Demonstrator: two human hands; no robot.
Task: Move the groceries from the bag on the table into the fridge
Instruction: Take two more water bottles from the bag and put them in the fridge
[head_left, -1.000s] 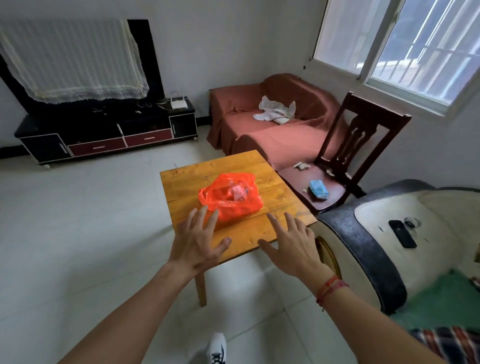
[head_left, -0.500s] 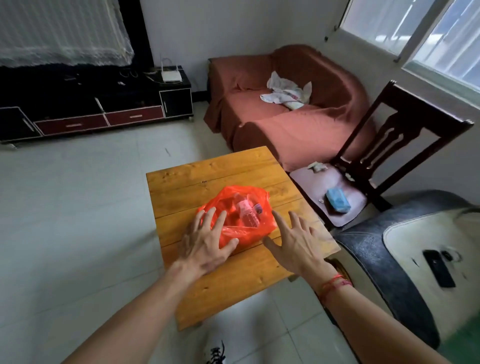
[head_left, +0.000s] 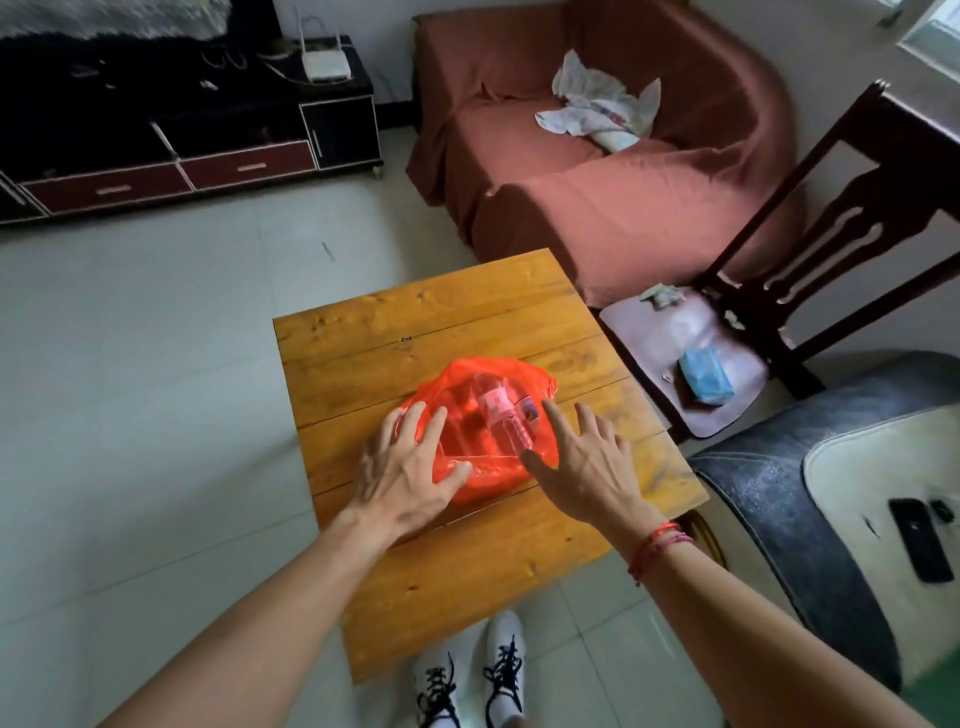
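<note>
A red see-through plastic bag (head_left: 467, 447) lies on the small wooden table (head_left: 441, 332). Inside it shows a clear bottle with a pink label (head_left: 498, 410). My left hand (head_left: 402, 467) rests flat on the bag's left side, fingers spread. My right hand (head_left: 582, 462) lies at the bag's right edge, fingers apart, thumb touching the plastic near the bottle's cap. Neither hand grips anything. No fridge is in view.
A dark wooden chair (head_left: 810, 291) with a blue packet on its seat stands right of the table. A red-covered sofa (head_left: 597, 156) is behind it. A black TV cabinet (head_left: 182, 140) lines the far wall. A dark armchair (head_left: 810, 493) sits at the right. My shoes (head_left: 467, 675) are below.
I have stepped closer to the table and looked further down. Both hands went forward from the table's near edge onto the bag's sides.
</note>
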